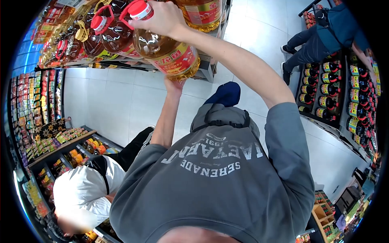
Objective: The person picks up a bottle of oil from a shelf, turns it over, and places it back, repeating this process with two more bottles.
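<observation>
A large clear bottle of cooking oil (170, 56) with a red cap and a red-and-yellow label is tilted in front of the shelf. My right hand (162, 18) is closed around its neck and handle, just beside the cap. Under the bottle's base, my left hand (175, 84) supports it from below; its fingers are mostly hidden behind the bottle. Close by on the shelf stand a red-capped oil bottle (115, 35) and a yellow-handled oil bottle (92, 43). Another big oil bottle (200, 14) is just right of my right hand.
At the lower left, a person in a white shirt (79, 182) bends by a rack of packaged goods (101, 146). A person in a teal top (338, 26) is at the upper right, near shelves of dark bottles (326, 89). Pale floor tiles (109, 97) run between the shelves.
</observation>
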`<state>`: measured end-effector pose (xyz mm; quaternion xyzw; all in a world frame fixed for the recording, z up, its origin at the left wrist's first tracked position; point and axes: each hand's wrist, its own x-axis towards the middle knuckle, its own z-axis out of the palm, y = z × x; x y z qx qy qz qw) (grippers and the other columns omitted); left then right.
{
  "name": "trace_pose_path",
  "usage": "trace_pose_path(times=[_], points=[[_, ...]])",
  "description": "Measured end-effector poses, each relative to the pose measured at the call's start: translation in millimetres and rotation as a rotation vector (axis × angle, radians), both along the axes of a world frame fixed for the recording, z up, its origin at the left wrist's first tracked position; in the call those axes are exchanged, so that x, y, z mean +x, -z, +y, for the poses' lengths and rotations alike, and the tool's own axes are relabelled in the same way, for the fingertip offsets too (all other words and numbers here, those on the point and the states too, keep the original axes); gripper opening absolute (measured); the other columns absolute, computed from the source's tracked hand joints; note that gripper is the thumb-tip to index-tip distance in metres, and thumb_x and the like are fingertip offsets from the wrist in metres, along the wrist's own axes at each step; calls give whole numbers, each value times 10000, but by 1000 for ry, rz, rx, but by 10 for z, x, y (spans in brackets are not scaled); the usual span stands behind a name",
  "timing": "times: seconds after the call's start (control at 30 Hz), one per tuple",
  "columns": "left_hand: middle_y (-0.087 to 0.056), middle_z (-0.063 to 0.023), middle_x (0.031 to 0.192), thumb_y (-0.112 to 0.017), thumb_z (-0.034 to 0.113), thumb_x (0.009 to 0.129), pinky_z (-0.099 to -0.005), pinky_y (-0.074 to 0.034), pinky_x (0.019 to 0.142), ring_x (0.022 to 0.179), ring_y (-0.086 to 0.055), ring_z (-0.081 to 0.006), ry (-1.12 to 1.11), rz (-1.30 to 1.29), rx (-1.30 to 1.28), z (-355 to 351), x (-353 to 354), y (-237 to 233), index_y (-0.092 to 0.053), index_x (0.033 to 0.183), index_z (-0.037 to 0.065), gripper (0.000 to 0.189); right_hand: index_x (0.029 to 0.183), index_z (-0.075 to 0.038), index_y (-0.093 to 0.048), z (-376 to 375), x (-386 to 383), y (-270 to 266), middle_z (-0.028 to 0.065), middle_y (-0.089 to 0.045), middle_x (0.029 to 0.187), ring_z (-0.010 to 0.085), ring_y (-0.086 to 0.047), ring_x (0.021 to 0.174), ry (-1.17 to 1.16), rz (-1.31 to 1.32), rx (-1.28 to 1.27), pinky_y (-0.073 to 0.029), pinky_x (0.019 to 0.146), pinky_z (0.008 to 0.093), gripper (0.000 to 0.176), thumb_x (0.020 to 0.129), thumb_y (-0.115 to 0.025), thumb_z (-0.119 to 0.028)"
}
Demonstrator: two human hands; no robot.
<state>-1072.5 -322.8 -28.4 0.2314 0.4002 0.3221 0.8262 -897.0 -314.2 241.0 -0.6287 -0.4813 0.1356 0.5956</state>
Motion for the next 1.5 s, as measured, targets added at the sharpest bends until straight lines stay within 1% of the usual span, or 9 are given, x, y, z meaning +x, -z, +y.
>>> trace_pose_path(times=[0.23,0.27,0.4,0.47,0.6,0.73,0.8,1.0,1.5], points=[[-577,-60,1285,-381,425,986,-386,-479,892,1154,-558,-214,-66,237,126,422,-8,-69,-486,1285,182,400,1000,-139,-708,197,63,-2,181,-694,815,360,-682,801,-59,-10,-48,-539,716,432,479,699,-750,-509],[-578,-92,1273,-407,392,983,-365,-462,895,1119,-569,-226,-137,470,136,236,97,-607,-532,1244,115,400,990,-137,-715,286,69,46,185,-695,832,359,-681,818,8,-66,-53,-536,720,434,476,699,-752,-511],[-607,-174,1176,-486,284,972,-337,-457,877,1055,-580,-249,-358,623,810,343,71,-712,-598,1101,-42,368,979,-89,-729,466,180,152,163,-715,894,285,-700,861,2,-59,4,-531,760,368,442,724,-757,-448],[-606,-149,1171,-569,387,918,-315,-473,889,1062,-593,-225,-329,740,1100,248,56,-1081,-534,1249,-28,532,1000,-55,-726,517,249,178,127,-729,924,199,-700,875,-55,-30,-32,-520,778,314,410,757,-757,-383],[-506,-263,1257,-621,121,857,-428,-396,1019,1174,-495,-403,-258,744,1675,76,129,-2066,-496,1244,-61,446,1030,18,-705,641,413,312,78,-723,960,130,-658,864,-140,-8,16,-504,798,271,367,830,-734,-289],[-514,-264,1220,-583,197,839,-462,-367,1014,1188,-475,-383,-86,692,2036,210,195,-2563,-495,1189,-52,438,1042,26,-696,707,482,378,69,-721,947,118,-649,855,-237,200,44,-494,791,257,368,827,-748,-268],[-622,-149,1092,-611,329,859,-399,-482,876,1062,-602,-296,-152,970,2218,333,318,-2554,-593,1157,27,425,1226,-90,-658,1050,1078,758,103,-691,1028,111,-599,967,-387,-105,1,-456,880,273,441,847,-685,-314],[-480,-208,1336,-618,377,869,-457,-442,983,1241,-499,-321,406,1301,2099,435,463,-2582,-417,1364,-7,657,1018,53,-694,924,792,544,166,-710,955,235,-664,904,-107,-73,-125,-484,849,346,660,717,-768,-529],[-328,-227,1481,-675,194,777,-467,-429,950,1349,-362,-364,361,1588,2274,340,447,-2375,-371,1419,-5,738,1033,50,-686,850,640,452,138,-710,979,224,-654,919,-94,1,-167,-471,865,334,634,725,-767,-497]])
